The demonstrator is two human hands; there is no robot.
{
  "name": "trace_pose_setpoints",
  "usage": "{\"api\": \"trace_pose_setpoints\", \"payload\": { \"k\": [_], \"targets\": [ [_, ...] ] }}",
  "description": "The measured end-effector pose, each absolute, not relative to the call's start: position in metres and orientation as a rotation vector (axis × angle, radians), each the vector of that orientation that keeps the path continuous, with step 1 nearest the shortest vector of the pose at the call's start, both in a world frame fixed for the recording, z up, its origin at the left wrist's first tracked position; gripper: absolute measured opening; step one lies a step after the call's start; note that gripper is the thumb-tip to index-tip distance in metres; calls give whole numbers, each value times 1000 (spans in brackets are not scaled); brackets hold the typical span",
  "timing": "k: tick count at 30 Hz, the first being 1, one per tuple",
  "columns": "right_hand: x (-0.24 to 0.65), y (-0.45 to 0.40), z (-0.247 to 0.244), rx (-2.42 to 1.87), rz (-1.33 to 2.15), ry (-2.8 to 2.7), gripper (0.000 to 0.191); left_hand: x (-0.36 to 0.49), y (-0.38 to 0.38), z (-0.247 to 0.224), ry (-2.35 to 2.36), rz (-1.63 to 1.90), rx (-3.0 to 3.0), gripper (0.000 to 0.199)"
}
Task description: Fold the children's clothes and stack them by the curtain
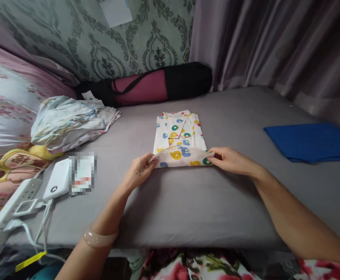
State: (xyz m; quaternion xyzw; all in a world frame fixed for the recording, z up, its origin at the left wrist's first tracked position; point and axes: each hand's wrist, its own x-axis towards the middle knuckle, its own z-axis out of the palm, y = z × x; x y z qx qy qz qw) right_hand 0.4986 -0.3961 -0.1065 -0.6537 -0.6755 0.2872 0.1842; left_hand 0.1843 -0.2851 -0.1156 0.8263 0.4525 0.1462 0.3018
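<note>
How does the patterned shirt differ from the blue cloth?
The shirt is white with multicoloured prints; the blue cloth is plain.
The left hand and right hand pinch a layer of the shirt; neither touches the blue cloth.
The shirt sits between the hands; the blue cloth lies off to the right.
Both rest on the grey sheet.

A black-and-maroon cylindrical carrying bag (142,87) lies along the foot of the damask-patterned wallpaper (158,42), which bears a white sheet of paper (115,12). Mauve curtains (245,39) hang at right; pink-flowered white fabric (9,93) fills the left side. Below it, a yellow plush toy (0,190) sits near a white power strip (10,206) with plugged-in cables (44,225). A white power bank (58,177) lies just beside a pixelated flat item (83,173).
</note>
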Motion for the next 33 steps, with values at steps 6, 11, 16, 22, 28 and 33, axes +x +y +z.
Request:
{"api": "trace_pose_setpoints", "payload": {
  "k": [6, 11, 16, 22, 28, 33],
  "targets": [
    [493, -389, -118, -1993, 616, -1791, 27, 202, -273, -120, 1314, 383, 2212, 25],
    [492, -388, -125, -2100, 605, -1736, 22, 210, -272, -124, 1402, 347, 2320, 24],
    [491, -388, -126, -2161, 601, -1686, 21, 204, -272, -139, 1421, 476, 2338, 21],
    [488, -389, -123, -2213, 585, -1661, 22, 194, -271, -150, 1394, 541, 2370, 29],
    [488, -392, -119, -2303, 519, -1688, 26, 184, -269, -158, 1382, 616, 2465, 27],
    [487, -393, -116, -2342, 234, -1754, 34, 184, -268, -154, 1381, 701, 2519, 30]
  ]
}}
